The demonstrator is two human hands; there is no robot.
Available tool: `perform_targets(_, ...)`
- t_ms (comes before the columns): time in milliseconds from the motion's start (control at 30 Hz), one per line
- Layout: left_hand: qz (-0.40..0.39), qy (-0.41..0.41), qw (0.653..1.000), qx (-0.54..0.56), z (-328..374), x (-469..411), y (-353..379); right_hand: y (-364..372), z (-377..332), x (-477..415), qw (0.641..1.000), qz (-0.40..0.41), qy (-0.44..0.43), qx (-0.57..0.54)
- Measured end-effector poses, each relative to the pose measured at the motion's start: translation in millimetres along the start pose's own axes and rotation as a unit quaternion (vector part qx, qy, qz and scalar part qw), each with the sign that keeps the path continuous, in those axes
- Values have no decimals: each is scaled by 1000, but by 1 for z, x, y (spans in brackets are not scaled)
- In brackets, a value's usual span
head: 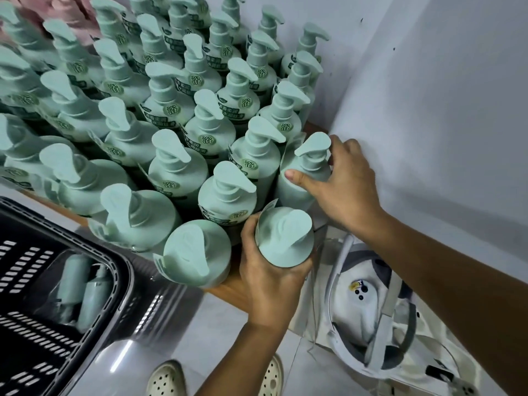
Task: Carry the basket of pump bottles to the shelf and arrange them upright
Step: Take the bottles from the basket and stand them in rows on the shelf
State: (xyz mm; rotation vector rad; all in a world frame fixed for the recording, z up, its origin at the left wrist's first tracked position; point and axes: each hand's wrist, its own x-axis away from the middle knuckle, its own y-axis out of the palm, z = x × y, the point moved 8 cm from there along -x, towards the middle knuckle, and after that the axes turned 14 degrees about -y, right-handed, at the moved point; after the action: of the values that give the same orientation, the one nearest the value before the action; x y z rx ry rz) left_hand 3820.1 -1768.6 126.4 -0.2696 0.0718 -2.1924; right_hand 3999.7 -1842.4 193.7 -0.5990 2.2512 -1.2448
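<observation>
Several mint-green pump bottles point(177, 170) stand upright in rows on a wooden shelf point(228, 292) against the white wall. My left hand point(268, 278) grips one upright bottle point(285, 238) at the shelf's front right corner. My right hand point(343, 184) holds the shoulder and pump neck of the neighbouring bottle point(305, 172) beside the wall, thumb across its front. The dark basket point(120, 270) sits at the lower left, with a few green bottles point(85, 287) lying inside.
A white wall point(428, 110) closes off the right side of the shelf. A white bag point(371, 310) with grey straps lies on the tiled floor below the shelf corner. My feet in pale perforated clogs point(168, 378) show at the bottom. Pink items point(65, 10) stand at the far left back.
</observation>
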Motion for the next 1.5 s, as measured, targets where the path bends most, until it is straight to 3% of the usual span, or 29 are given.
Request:
perform_targets(133, -8, -9, 1000, 9, -8, 9, 2, 1, 5, -13, 994, -35, 5, -103)
perform_targets(233, -2, -17, 1000, -18, -11, 17, -1, 10, 10, -20, 956, -85, 43, -276)
perform_targets(300, -4, -12, 999, -40, -7, 19, -2, 10, 8, -23, 945, -98, 31, -311)
perform_targets(467, 3, 17, 997, -69, 0, 18, -12, -4, 1, -18, 981, -30, -7, -192)
perform_targets(600, 49, -28, 991, -117, -1, 13, -21, -23, -11, -15, 988, 44, -46, -138)
perform_targets(833, 36, 10, 990, -138, 11, 30, -15, -26, -18, -23, 993, 35, -62, -89)
perform_targets(933, 52, 105, 985, -125, 33, 37, -21, -27, -15, -26, 993, 12, -54, -106)
perform_targets(1033, 57, 244, 952, -176, 62, 48, -18, -26, -11, -29, 991, -14, -50, -125)
perform_targets(1100, 29, 281, 933, -223, 76, 48, -12, -26, -10, -30, 989, -28, -52, -137)
perform_targets(1367, -98, 228, 900, -359, 107, 12, -3, -25, -19, -21, 993, -22, -83, -78)
perform_targets(1500, -131, 202, 907, -345, 110, 2, -6, -23, -24, -21, 996, -24, -77, -28)
